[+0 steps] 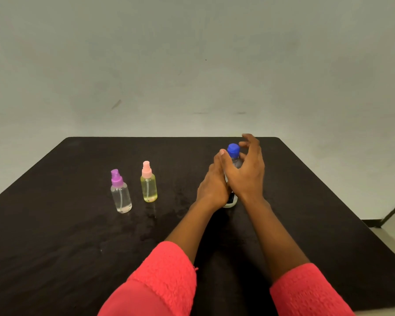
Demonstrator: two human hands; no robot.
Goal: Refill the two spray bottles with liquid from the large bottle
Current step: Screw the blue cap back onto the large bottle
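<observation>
The large clear bottle (pixel 235 161) with a blue cap (pixel 233 150) stands upright right of the table's middle, mostly hidden by my hands. My left hand (pixel 213 185) grips its body from the left. My right hand (pixel 249 169) hovers beside the neck and cap with fingers spread, not closed on anything. To the left stand two small spray bottles: one clear with a purple sprayer (pixel 120 192), one yellowish with a pink sprayer (pixel 148 183). Both have their sprayer heads on.
Everything sits on a dark table (pixel 78 236) that ends at a pale wall. The table's right edge drops to a light floor with a dark baseboard (pixel 392 213). My red sleeves (pixel 164 281) cover the near table edge.
</observation>
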